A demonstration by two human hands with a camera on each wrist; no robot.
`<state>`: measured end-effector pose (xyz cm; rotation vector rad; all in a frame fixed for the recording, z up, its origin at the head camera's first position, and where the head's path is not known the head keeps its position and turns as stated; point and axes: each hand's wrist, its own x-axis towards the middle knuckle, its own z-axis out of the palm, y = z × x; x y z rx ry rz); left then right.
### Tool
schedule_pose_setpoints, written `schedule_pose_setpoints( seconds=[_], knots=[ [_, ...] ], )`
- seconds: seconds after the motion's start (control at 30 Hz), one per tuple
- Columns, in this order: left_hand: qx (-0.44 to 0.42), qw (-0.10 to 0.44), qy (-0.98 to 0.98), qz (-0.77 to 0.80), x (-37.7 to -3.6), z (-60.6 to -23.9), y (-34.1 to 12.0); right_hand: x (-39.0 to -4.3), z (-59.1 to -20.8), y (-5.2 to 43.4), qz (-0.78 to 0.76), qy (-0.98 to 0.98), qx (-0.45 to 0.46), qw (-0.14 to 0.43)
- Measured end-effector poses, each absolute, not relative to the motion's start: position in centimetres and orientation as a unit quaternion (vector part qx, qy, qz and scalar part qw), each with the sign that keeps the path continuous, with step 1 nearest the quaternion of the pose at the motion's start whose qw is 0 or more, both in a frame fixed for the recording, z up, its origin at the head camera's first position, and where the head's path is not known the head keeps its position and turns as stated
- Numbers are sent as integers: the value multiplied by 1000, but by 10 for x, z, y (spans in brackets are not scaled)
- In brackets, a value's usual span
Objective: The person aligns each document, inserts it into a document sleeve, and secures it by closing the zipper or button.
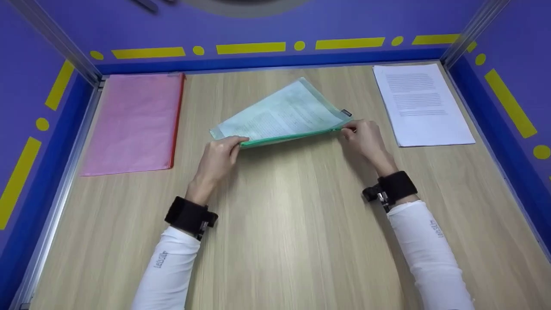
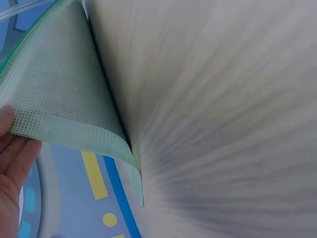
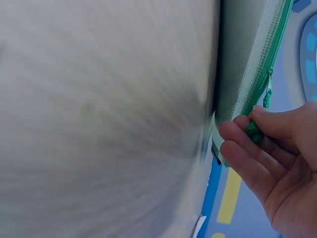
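A green mesh zipper pouch point(image 1: 280, 112) with printed paper showing through it lies tilted mid-table, its zippered edge raised toward me. My left hand point(image 1: 217, 157) pinches the near left corner, thumb on one face and fingers on the other, as the left wrist view shows the mesh point(image 2: 59, 94) bending down to the table. At the other end of the zipper, my right hand point(image 1: 366, 137) pinches the near right corner. In the right wrist view a green knotted cord point(image 3: 254, 132) hangs by those fingers, below the zipper slider point(image 3: 270, 74).
A pink pouch point(image 1: 133, 122) with a red zipper edge lies at the back left. At the back right is a stack of printed paper point(image 1: 424, 105). Blue walls point(image 1: 275, 26) with yellow marks border the wooden table point(image 1: 292, 224).
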<state>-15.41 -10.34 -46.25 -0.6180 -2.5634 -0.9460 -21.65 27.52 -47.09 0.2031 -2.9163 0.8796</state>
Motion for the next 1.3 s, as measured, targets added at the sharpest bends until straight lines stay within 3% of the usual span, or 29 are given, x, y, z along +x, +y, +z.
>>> schedule_pose_setpoints(
  seconds=[0.37, 0.77, 1.3],
  knots=[
    [-197, 172, -909, -326, -154, -462, -113, -218, -472, 296, 284, -958, 25, 33],
    [-188, 169, -907, -336, -153, -464, -127, -220, -470, 312, 301, -953, -31, -15],
    [-164, 165, -913, -334, -158, -464, -121, -231, -468, 316, 299, -951, -53, 59]
  ],
)
